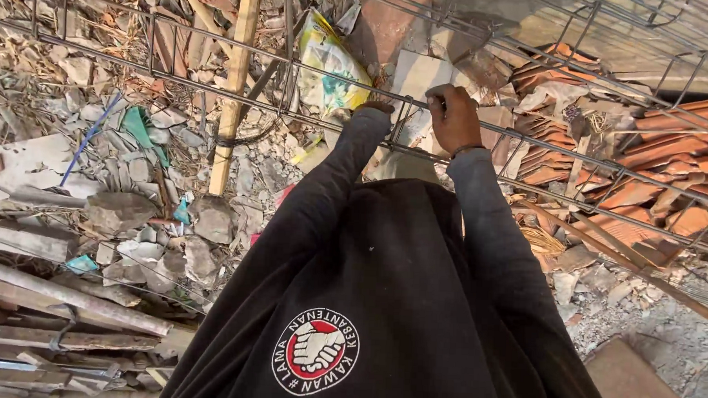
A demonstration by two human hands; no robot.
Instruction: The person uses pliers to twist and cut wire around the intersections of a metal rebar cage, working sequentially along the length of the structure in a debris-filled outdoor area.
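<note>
Right hand (456, 116): clamped on long grey steel rebar cage (240, 101).
Left hand (377, 108): mostly hidden behind sleeve, grip unclear.
Cage: lying across rubble (159, 161), above broken orange roof tiles (669, 147).
Progress: stirrups visibly spaced along bars; remaining work unclear.

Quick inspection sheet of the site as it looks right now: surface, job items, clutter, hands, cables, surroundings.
Surface: ground strewn with rubble.
Job's things: steel rebar cage running across the view, above the debris.
Clutter: broken roof tiles, stones, crumpled yellow bag, a wooden pole.
Grippers: right hand closed around a cage bar; left hand at the cage, mostly hidden behind its sleeve.
Cables: nothing seen.
Surroundings: stacked timber poles at lower left.
</note>
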